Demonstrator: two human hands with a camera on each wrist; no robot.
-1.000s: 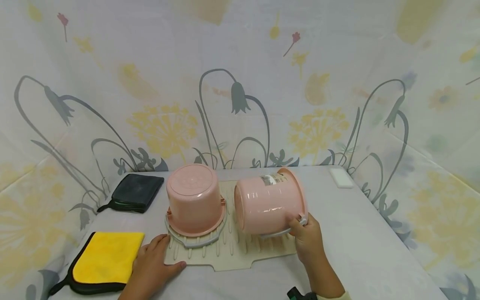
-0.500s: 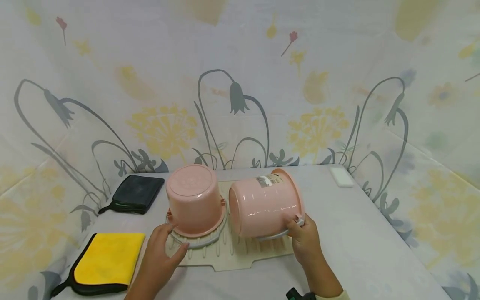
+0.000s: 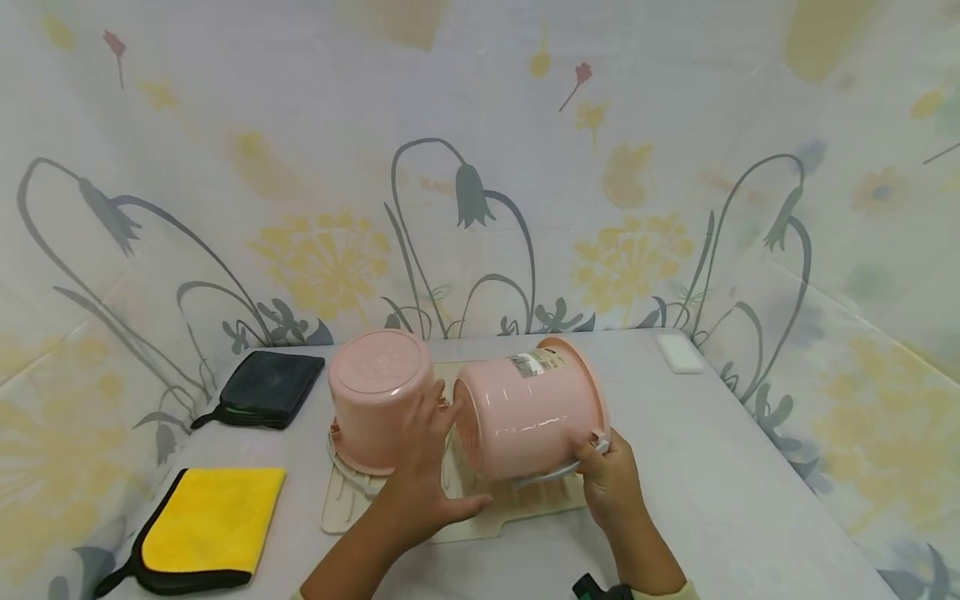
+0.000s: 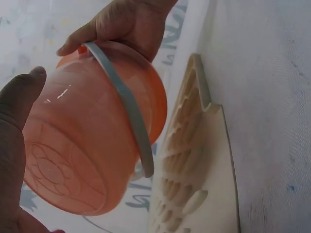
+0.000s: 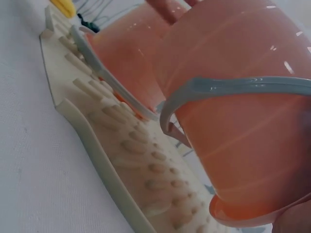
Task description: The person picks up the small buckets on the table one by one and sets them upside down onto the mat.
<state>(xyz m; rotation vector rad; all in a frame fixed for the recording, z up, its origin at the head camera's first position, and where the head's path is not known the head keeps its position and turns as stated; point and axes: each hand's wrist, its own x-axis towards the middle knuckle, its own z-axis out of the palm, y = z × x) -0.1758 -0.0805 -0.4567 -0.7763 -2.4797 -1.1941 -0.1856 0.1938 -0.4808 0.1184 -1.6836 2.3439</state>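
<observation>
A pink bucket (image 3: 525,412) lies tilted on its side above the cream ribbed drain board (image 3: 536,502), its mouth to the right. My right hand (image 3: 613,479) grips its rim where the grey handle (image 4: 129,104) joins. Straight-fingered, my left hand (image 3: 420,479) reaches between this bucket's base and a second pink bucket (image 3: 371,417), thumb spread to the right. That second bucket stands upside down on the board's left part and is partly hidden by the hand. In the left wrist view, the tilted bucket's base with a flower relief faces the left thumb; whether they touch I cannot tell.
On the left lie a folded yellow cloth with black edging (image 3: 210,521) and a folded dark cloth (image 3: 270,387). A white block (image 3: 680,353) sits at the back right of the white table (image 3: 720,483). Behind hangs a floral curtain (image 3: 480,167).
My left hand has left the board's left edge and moved right, between the two buckets. The tilted bucket has shifted slightly left and turned a little, still held by my right hand.
</observation>
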